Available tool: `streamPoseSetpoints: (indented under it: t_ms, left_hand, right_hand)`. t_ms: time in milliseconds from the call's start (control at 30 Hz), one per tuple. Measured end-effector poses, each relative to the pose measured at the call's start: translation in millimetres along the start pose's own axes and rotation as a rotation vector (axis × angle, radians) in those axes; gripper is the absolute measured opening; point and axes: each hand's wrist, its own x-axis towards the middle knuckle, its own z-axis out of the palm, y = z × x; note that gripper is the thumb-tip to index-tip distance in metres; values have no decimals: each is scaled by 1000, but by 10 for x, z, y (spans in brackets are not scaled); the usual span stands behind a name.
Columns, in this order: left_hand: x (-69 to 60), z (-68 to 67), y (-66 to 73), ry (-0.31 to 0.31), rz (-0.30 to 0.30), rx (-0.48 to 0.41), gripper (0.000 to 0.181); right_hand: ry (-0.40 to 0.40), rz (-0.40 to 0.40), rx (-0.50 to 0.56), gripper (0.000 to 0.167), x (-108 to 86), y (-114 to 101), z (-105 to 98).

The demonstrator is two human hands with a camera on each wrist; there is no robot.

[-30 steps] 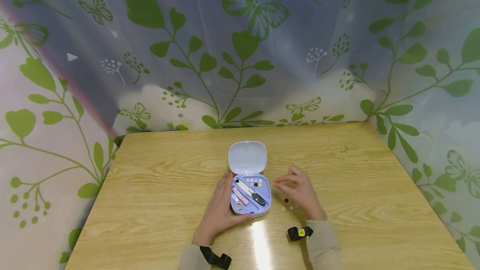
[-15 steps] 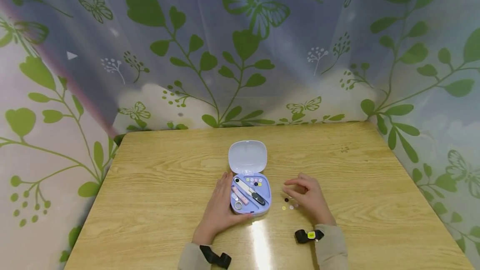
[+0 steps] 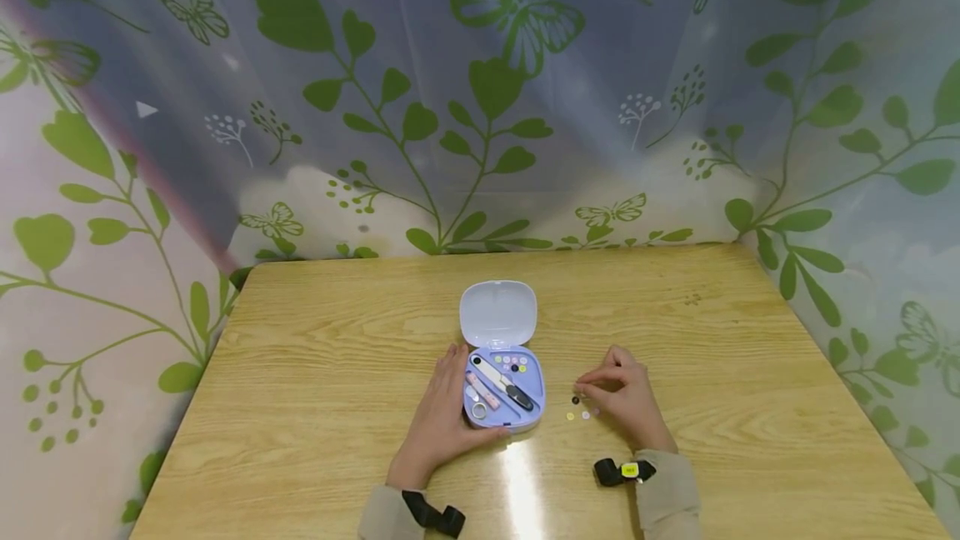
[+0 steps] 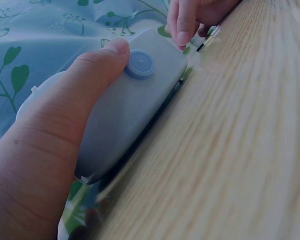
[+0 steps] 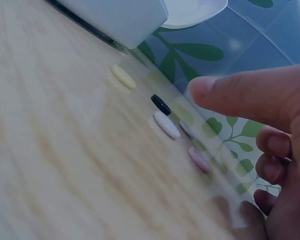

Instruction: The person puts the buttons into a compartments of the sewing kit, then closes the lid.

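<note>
An open blue sewing kit box (image 3: 506,423) stands on the table, its white lid (image 3: 498,315) tipped back. My left hand (image 3: 438,419) holds the box by its near-left corner, fingers along the left side. In the left wrist view, the left thumb (image 4: 85,85) lies on the front beside the round blue catch (image 4: 140,64). My right hand (image 3: 630,398) is just above loose buttons at the right: a black button (image 5: 161,104), a yellow button (image 5: 123,76), a white button (image 5: 167,125) and a pink button (image 5: 199,159). Nothing shows between its thumb and forefinger.
Inside the box lie a white-and-black tool (image 3: 513,391), a pink strip-like piece (image 3: 482,391), a silver ring-shaped piece (image 3: 479,411) and several buttons (image 3: 514,367). Wooden table (image 3: 337,357) surrounds it. A leaf-patterned curtain (image 3: 405,107) hangs behind.
My right hand has drawn back from the box's right side to the loose buttons, moving right and slightly towards me, then lowered its fingertips. My left hand stays on the box.
</note>
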Motion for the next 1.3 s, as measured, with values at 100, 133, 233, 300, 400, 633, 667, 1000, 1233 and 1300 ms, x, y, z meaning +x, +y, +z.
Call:
streamPoseSetpoints:
  t_ms: [100, 133, 233, 300, 400, 633, 667, 1000, 1233, 1300]
  left_hand:
    - [1, 0, 7, 5, 2, -5, 136]
    - [3, 1, 10, 4, 0, -5, 136]
    - [5, 2, 18, 4, 0, -11, 137]
    - [4, 1, 24, 2, 0, -14, 137]
    - [1, -1, 24, -1, -4, -16, 136]
    - [2, 3, 7, 13, 4, 0, 136]
    - [3, 3, 7, 15, 7, -1, 136]
    - [-6, 3, 15, -11, -14, -10, 136]
    - [-3, 6, -2, -6, -12, -11, 136]
    - [-2, 7, -7, 0, -5, -10, 136]
  right_hand:
    - [4, 10, -12, 17, -12, 130, 0]
    - [2, 21, -26, 17, -16, 171, -6]
    - [-2, 72, -58, 18, -49, 288, -38]
    - [-10, 95, -70, 19, -73, 317, -71]
    - [-29, 117, -72, 20, -97, 329, -103]
    - [-63, 132, -51, 18, -94, 320, -104]
    - [-64, 135, -44, 17, -94, 323, -101]
    - [-70, 149, -98, 19, -103, 345, -70]
    - [-53, 103, -125, 19, -91, 342, -43]
    - [-47, 87, -127, 19, -82, 311, -34]
